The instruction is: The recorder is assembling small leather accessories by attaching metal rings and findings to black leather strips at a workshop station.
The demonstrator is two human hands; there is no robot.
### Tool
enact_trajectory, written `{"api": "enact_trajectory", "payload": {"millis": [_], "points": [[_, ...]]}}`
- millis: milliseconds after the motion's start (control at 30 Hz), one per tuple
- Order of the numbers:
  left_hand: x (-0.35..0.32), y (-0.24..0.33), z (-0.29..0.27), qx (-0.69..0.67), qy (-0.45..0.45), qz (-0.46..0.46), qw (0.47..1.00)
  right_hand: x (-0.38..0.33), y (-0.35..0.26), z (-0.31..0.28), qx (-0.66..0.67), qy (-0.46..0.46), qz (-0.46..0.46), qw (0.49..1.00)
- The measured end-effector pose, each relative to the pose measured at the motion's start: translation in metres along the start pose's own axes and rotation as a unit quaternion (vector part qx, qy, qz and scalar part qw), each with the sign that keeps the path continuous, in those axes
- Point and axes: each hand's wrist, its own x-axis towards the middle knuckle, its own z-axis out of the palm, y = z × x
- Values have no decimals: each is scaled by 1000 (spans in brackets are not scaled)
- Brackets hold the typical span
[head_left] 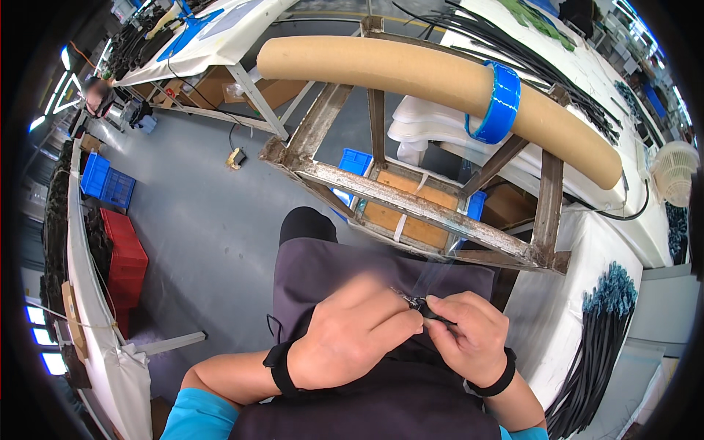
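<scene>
In front of my lap, my left hand (348, 334) and my right hand (469, 334) come together, both with fingers pinched. Between their fingertips is the end of a black cord (419, 303), with shiny glints on its left side; most of it is hidden by the fingers. A clear strip of tape (434, 273) runs down towards the fingertips, faint against the dark apron. Above, a blue tape roll (503, 103) hangs around a long brown cardboard tube (381, 64), which lies across a worn metal frame (433, 209).
At right, a bundle of black cords (598, 352) with teal-wrapped ends lies on a white-covered table (543, 301). More black cords (543, 73) lie farther back. Red crates (123, 257) and a blue crate (106, 182) stand at left. A person (99, 95) is far left.
</scene>
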Motion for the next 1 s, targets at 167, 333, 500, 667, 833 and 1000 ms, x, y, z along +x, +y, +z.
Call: {"api": "enact_trajectory", "payload": {"millis": [167, 333, 500, 667, 833, 1000], "points": [[4, -4, 13, -86, 49, -56, 993, -6, -1, 3, 20, -6, 3, 1000], [0, -13, 25, -260, -40, -162, 951, -14, 9, 3, 22, -17, 22, 999], [-2, -10, 33, -435, -59, -279, 854, -19, 12, 6, 2, 4, 2, 1000], [0, -19, 34, -517, -106, -336, 780, -29, 13, 8, 7, 36, -1, 999], [16, -33, 37, -565, -210, -337, 723, -30, 15, -1, 20, 17, 37, 999], [26, -27, 38, -548, -153, -317, 758, -29, 12, -9, 17, 2, 64, 998]]}}
